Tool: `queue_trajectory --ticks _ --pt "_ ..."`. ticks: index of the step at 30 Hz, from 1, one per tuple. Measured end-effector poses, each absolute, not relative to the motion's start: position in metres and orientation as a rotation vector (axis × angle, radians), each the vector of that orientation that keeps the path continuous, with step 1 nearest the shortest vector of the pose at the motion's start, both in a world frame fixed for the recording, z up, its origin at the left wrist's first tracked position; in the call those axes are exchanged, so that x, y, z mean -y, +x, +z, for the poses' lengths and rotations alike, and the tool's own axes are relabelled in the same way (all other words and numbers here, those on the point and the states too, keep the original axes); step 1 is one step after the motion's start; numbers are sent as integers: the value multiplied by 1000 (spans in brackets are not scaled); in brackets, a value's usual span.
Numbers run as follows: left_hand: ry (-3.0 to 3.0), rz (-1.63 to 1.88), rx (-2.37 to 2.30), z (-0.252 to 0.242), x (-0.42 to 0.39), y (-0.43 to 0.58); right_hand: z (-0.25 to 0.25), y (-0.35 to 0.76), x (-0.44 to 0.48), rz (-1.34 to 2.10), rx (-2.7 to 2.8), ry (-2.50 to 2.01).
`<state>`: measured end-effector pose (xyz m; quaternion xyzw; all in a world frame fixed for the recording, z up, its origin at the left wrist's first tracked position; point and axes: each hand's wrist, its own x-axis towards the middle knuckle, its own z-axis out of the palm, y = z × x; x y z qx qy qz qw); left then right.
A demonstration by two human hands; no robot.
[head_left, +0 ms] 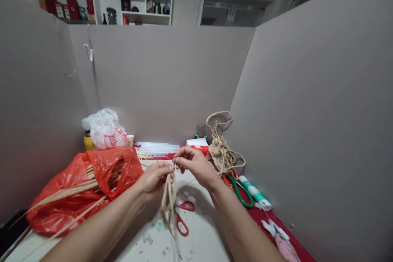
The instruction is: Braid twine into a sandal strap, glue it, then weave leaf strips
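My left hand [158, 176] pinches the top of a bundle of pale straw-like strands [168, 200], which hangs down in loops over the white tabletop. Fingertips of my right hand [192, 163] are pressed together right beside it, at the upper end of the same strands. The exact spot between the fingertips is too small to make out. Below the hands lies a pair of red-handled scissors [183, 223], its blades partly hidden behind the hanging strands.
An orange-red plastic bag [80, 188] with long straw strips is at left, a white plastic bag [107, 129] behind it. Braided rope [222, 151], green-handled scissors [244, 194] and a white-green roll [254, 192] lie at right. Grey partitions [166, 77] enclose the white table [202, 233].
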<state>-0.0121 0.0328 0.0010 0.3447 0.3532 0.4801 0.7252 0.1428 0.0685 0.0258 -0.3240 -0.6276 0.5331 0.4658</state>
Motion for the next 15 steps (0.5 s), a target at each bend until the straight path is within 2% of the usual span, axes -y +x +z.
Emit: queue_trajectory --ticks 8,15 --pt "531 1095 -943 -55 -61 -9 -35 119 -115 1293 1657 -1100" --pt "477 1111 -971 -68 -76 -21 -50 108 -144 1327 1808 -1330"
